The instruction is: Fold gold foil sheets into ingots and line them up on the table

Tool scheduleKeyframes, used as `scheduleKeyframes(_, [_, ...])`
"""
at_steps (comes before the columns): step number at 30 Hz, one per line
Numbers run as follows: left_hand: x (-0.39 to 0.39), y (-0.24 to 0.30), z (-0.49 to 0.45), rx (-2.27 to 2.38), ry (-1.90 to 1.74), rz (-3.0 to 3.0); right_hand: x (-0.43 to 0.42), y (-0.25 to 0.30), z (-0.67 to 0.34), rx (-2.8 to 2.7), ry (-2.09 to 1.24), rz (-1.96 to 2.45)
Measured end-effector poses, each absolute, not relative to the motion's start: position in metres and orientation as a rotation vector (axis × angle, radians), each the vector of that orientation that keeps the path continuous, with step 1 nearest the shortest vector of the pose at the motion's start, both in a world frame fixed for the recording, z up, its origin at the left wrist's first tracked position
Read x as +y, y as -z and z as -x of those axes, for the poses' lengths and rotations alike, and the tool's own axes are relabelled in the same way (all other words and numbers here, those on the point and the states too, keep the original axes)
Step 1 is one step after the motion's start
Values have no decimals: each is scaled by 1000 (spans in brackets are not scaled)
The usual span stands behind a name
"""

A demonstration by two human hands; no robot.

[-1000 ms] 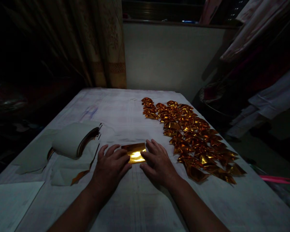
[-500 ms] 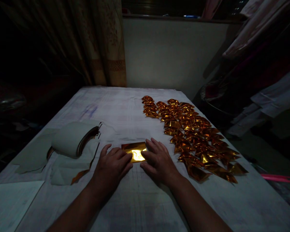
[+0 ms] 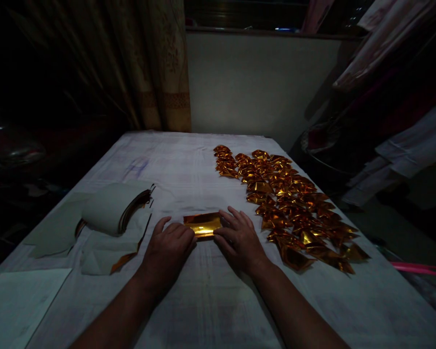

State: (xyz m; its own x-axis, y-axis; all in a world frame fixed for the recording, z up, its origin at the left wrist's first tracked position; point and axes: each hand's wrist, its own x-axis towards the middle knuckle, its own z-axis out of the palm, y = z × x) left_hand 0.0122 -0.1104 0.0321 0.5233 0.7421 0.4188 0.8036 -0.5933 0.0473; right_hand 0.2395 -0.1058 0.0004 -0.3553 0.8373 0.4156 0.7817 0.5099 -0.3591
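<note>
One head-worn camera is facing forward and down over the table (image 3: 203, 305) from its near end. It is viewing the left hand (image 3: 167, 249) and right hand (image 3: 241, 242) at close range, from above and behind, and is covering the wall (image 3: 254, 82) and curtain (image 3: 167, 58) beyond the table's far edge.

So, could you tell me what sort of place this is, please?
Probably a room in a home, though the dim light leaves some doubt. A patterned curtain hangs at the back, what look like clothes hang at the right, and a cloth-covered table stands in the middle.
</note>
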Motion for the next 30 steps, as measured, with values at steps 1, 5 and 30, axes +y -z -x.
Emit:
scheduleKeyframes(1, [-110,-32,-10,-1358,620,2630,-105,0,-240,-2186,-144,1336])
scheduleKeyframes(5, [-106,-31,-2,-1495,656,2704,-103,3,-241,-2094,-204,1425])
scheduleKeyframes(30, [-99,-19,-4,-1872,781,2561,-102,-6,-223,-1930,-314,1689])
